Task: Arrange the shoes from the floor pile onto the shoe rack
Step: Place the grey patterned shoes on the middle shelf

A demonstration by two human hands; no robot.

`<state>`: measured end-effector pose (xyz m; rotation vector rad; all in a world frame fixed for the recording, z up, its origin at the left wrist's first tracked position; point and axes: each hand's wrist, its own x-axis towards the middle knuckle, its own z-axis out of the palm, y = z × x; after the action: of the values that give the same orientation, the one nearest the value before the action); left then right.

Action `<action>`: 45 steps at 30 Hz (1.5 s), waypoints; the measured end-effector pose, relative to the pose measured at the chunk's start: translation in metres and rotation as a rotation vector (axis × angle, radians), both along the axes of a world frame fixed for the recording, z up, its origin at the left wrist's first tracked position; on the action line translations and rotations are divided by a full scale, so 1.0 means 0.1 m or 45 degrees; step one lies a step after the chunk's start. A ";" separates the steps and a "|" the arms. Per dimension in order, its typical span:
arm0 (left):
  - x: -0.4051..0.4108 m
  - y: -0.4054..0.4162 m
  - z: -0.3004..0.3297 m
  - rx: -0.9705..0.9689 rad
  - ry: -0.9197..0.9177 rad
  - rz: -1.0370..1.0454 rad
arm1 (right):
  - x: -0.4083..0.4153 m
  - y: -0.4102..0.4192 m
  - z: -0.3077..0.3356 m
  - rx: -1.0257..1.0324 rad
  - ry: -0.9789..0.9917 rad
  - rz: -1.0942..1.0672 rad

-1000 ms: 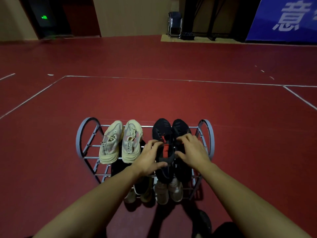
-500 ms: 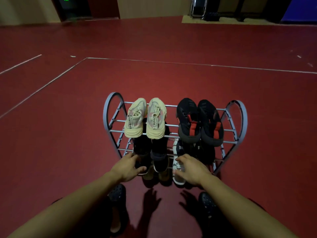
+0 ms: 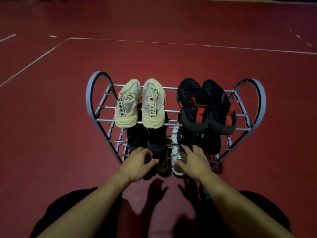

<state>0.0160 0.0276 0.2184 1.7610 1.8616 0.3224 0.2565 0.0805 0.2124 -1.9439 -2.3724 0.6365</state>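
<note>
A grey wire shoe rack [image 3: 96, 98] with heart-shaped ends stands on the red floor. On its top tier sit a pair of cream sneakers [image 3: 140, 107] at left and a pair of black sneakers with red heel tabs [image 3: 205, 107] at right. Dark shoes [image 3: 145, 138] fill the middle tier; a white shoe [image 3: 175, 152] and a brown one [image 3: 162, 166] show lower down. My left hand [image 3: 137, 162] hovers at the rack's front lower left, fingers spread, holding nothing. My right hand [image 3: 193, 160] is beside the white shoe, fingers apart, over the lower shoes.
Red sports floor with white lines [image 3: 154, 42] runs around the rack. My dark-clothed knees [image 3: 68, 213] fill the bottom corners, close in front of the rack. Shadows of both hands fall on the floor below them.
Both hands left the black pair on the top tier and dropped to the rack's lower front. The view has tilted down and drawn closer to the rack.
</note>
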 end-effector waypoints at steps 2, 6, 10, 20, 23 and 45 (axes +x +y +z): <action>0.20 0.06 -0.02 0.016 -0.024 -0.048 | 0.02 0.06 0.01 -0.033 -0.034 -0.091; 0.54 0.14 -0.14 -0.030 -0.058 -0.115 | 0.24 0.32 0.09 -0.093 -0.162 -0.166; 0.88 0.33 -0.29 -0.242 -0.449 0.178 | 0.57 0.47 0.01 -0.106 0.002 -0.274; 1.46 0.67 -0.66 -0.453 -1.176 0.637 | 0.98 0.53 -0.16 -0.170 0.990 -1.031; 1.49 0.75 -0.61 -0.482 -1.416 0.719 | 0.98 0.55 -0.19 -0.167 0.982 -1.015; 1.06 0.47 -0.15 -0.257 0.077 0.186 | 0.83 0.44 0.08 0.080 0.161 -0.416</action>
<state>0.1224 0.0749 0.2038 1.5199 1.9950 0.1305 0.3399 0.1245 0.2200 -2.1255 -1.9183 0.6324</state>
